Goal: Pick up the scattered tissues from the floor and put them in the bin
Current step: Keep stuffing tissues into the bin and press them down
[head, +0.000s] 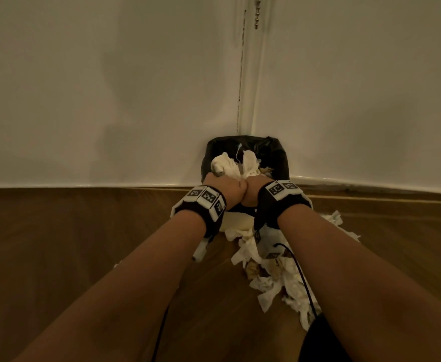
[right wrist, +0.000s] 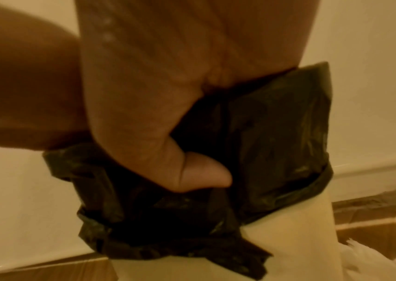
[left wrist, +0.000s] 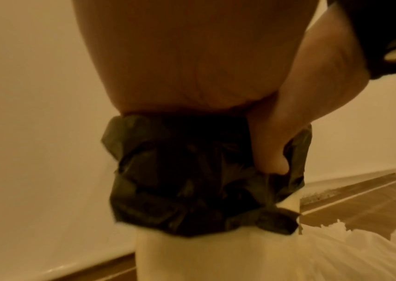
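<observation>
A white bin (head: 236, 222) lined with a black bag (head: 279, 152) stands in the corner of the room. Both hands meet over its mouth. My left hand (head: 220, 188) and my right hand (head: 253, 190) together hold a wad of white tissues (head: 231, 164) at the rim, with my fingers mostly hidden behind it. In the wrist views the bag's folded edge (left wrist: 180, 180) (right wrist: 276, 142) hangs over the bin's wall (left wrist: 204, 256) (right wrist: 288, 237), and my right thumb (right wrist: 204, 175) lies against it. Several crumpled tissues (head: 274, 280) (left wrist: 336, 247) lie on the wooden floor in front of the bin.
White walls (head: 109, 100) and a skirting board (head: 83, 184) close in behind and to the right of the bin. A black cable (head: 303, 278) runs over the floor tissues to a dark object (head: 323, 340) at the bottom edge. A bead chain (head: 258, 11) hangs high up.
</observation>
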Action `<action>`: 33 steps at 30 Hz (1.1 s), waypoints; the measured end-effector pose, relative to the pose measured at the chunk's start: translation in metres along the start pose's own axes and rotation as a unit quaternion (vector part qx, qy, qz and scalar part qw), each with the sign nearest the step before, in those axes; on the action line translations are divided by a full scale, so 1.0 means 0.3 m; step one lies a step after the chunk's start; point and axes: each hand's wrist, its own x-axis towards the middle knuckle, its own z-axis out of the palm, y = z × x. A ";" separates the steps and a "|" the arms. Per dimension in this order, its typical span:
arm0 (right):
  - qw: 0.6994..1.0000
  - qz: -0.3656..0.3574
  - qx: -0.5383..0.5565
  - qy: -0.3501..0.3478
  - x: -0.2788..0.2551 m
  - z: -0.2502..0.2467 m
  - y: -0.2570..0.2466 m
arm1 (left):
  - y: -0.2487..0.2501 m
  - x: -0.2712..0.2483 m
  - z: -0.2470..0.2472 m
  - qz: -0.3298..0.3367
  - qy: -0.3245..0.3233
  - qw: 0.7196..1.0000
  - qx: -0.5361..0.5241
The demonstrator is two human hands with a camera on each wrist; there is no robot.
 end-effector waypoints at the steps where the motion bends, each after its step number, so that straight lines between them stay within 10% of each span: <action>1: 1.000 0.002 0.005 0.006 -0.013 -0.007 -0.005 | -0.012 -0.007 0.013 0.013 0.036 0.999 -0.009; 7: 0.999 0.020 0.022 -0.012 -0.085 -0.077 -0.019 | -0.140 -0.113 0.141 0.048 0.316 0.900 -0.297; 11: 0.994 -0.018 0.067 0.089 -0.171 -0.159 -0.078 | -0.240 -0.190 0.213 -0.063 0.377 0.855 -0.351; 20: 0.958 -0.138 0.143 0.205 -0.232 -0.106 -0.335 | -0.384 -0.330 0.448 -0.303 0.106 0.874 -0.366; 33: 0.982 -0.183 0.004 -0.036 -0.059 0.195 -0.503 | -0.383 -0.363 0.743 -0.378 -0.124 0.836 -0.378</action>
